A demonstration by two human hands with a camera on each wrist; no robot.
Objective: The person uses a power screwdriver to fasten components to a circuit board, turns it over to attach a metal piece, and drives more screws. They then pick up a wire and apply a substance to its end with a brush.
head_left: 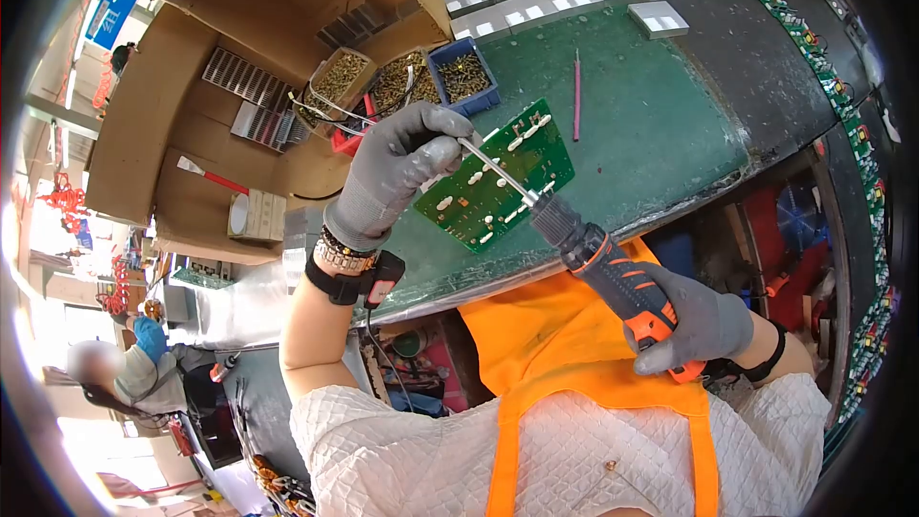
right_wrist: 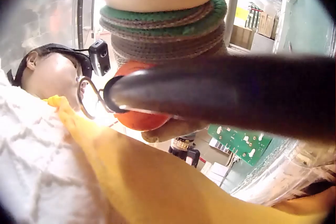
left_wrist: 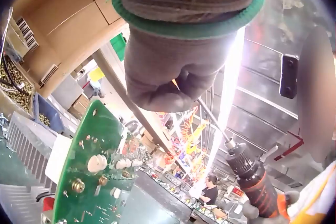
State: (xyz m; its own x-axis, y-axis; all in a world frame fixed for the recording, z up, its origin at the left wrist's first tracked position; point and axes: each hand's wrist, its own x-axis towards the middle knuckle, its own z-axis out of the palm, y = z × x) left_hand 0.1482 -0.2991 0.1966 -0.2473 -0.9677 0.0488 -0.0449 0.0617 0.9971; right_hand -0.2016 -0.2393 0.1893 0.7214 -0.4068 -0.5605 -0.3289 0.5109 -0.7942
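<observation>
My gloved right hand [head_left: 704, 316] grips an orange and black electric screwdriver [head_left: 608, 268] by its handle. Its long bit [head_left: 498, 170] slants up toward my gloved left hand [head_left: 388, 172], whose thumb and fingers pinch the bit at its tip. Those fingers hide the very end; I cannot tell whether a screw sits there. Below the bit is a green circuit board [head_left: 479, 206] with white blobs, its solder side toward me. In the left wrist view the board [left_wrist: 86, 182] stands tilted, and a brass-coloured screw head [left_wrist: 78, 185] shows on it.
A blue bin [head_left: 481, 105] of brass screws stands behind the board, beside more screw trays. A pink stick [head_left: 577, 96] lies on the green mat [head_left: 651, 96]. Grey metal blocks [head_left: 659, 19] line the back. Cardboard boxes [head_left: 144, 124] stand left; circuit boards [head_left: 847, 105] run along the right.
</observation>
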